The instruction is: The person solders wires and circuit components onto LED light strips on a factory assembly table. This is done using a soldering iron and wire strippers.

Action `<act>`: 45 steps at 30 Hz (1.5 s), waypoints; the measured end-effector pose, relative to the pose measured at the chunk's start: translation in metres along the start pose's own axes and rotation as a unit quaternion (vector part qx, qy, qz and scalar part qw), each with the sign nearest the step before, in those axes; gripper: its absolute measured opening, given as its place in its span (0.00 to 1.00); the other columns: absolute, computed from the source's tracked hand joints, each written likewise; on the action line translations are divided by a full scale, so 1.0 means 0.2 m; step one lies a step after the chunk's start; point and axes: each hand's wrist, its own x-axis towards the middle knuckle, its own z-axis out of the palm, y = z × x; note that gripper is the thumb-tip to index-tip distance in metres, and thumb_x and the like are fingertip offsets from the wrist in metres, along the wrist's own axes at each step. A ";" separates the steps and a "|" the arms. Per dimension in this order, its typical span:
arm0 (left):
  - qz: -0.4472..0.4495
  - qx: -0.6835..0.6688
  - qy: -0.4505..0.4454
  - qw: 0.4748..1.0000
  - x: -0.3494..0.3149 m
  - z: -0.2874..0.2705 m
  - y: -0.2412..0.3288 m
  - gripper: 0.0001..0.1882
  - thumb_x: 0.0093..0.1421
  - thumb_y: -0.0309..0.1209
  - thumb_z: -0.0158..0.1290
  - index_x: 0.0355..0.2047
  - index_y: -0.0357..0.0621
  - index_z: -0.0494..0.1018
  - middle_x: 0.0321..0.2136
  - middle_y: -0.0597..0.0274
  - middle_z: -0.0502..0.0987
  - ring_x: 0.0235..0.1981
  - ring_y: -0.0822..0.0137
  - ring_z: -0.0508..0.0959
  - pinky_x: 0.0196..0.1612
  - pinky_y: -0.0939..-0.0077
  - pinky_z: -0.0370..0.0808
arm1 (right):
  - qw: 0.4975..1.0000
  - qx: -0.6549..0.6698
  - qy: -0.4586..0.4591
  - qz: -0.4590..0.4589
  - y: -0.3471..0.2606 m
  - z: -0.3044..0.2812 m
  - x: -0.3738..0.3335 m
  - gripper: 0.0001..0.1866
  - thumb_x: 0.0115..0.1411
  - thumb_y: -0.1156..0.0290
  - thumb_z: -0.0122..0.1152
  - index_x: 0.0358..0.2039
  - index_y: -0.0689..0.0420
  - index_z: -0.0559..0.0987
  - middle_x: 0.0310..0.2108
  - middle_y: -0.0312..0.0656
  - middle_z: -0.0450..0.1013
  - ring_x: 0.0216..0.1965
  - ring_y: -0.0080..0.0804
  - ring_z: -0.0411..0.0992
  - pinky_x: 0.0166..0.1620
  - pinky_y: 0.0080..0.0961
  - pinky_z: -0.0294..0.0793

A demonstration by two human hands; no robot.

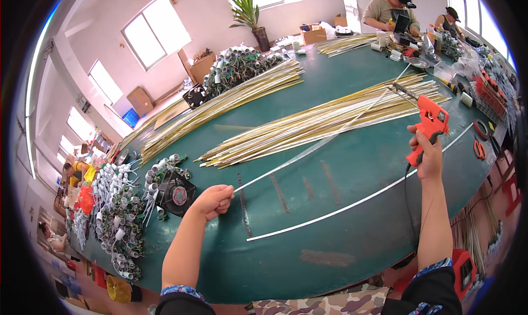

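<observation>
Two hands, both loaded at my end. My left hand point(214, 202) is clamped, fingers curled tight, on the near end of a thin white strip point(275, 168); my right hand point(429, 155) is wrapped round the handle of a red pistol-grip tool point(433, 117), likely a soldering gun. Trigger state: can't tell.

Key relation: from the left grip the strip's long axis runs to two o'clock, above the flat pile of strips point(264, 139). Left hand is nearer, right on it. Right hand sits just shy of three o'clock from the left, tool prongs point(404, 94) aimed at ten o'clock, close to the strip's line; contact unclear.

Strip looks slim, glossy, partly translucent, slightly bowed. Second white strip point(330, 215) lies on the green table point(264, 271), three o'clock from my left hand, roughly parallel.
</observation>
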 end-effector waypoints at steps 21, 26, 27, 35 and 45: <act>0.259 -0.156 -0.006 0.953 -0.38 -0.11 0.02 0.07 0.64 0.32 0.47 0.30 0.44 0.67 0.14 0.65 0.68 0.14 0.72 0.65 0.19 0.78 0.60 | 0.989 0.145 0.017 -0.030 -0.07 -0.01 -0.01 0.16 0.59 0.73 0.57 0.47 0.56 0.70 0.39 0.43 0.75 0.28 0.19 0.69 0.32 0.16 0.68; 0.104 -0.055 -0.015 0.993 -0.37 -0.16 -0.13 0.08 0.63 0.33 0.50 0.29 0.43 0.68 0.16 0.62 0.72 0.14 0.70 0.66 0.20 0.79 0.61 | 0.987 0.155 0.035 -0.039 -0.07 -0.06 -0.02 0.18 0.59 0.72 0.58 0.50 0.55 0.69 0.39 0.43 0.75 0.29 0.18 0.69 0.32 0.15 0.67; 0.077 -0.050 -0.005 0.996 -0.38 -0.18 -0.15 0.08 0.61 0.32 0.52 0.29 0.42 0.68 0.16 0.62 0.73 0.15 0.71 0.68 0.21 0.80 0.64 | 0.986 0.162 0.036 -0.036 -0.08 -0.05 -0.02 0.18 0.59 0.73 0.58 0.50 0.55 0.69 0.39 0.42 0.75 0.28 0.18 0.69 0.32 0.15 0.67; 0.094 0.101 0.121 0.983 -0.46 -0.17 -0.18 0.05 0.58 0.28 0.53 0.26 0.42 0.69 0.19 0.69 0.68 0.19 0.76 0.68 0.22 0.83 0.63 | 0.991 0.133 0.021 -0.023 -0.02 -0.04 0.01 0.15 0.59 0.72 0.57 0.47 0.57 0.70 0.38 0.43 0.75 0.28 0.17 0.68 0.31 0.14 0.68; 0.025 0.146 0.050 0.988 -0.31 0.06 -0.16 0.07 0.58 0.23 0.53 0.36 0.34 0.75 0.22 0.64 0.73 0.23 0.75 0.70 0.26 0.82 0.67 | 0.993 0.113 -0.014 -0.020 0.01 -0.10 0.05 0.22 0.61 0.71 0.55 0.56 0.58 0.65 0.42 0.44 0.74 0.30 0.16 0.67 0.32 0.12 0.68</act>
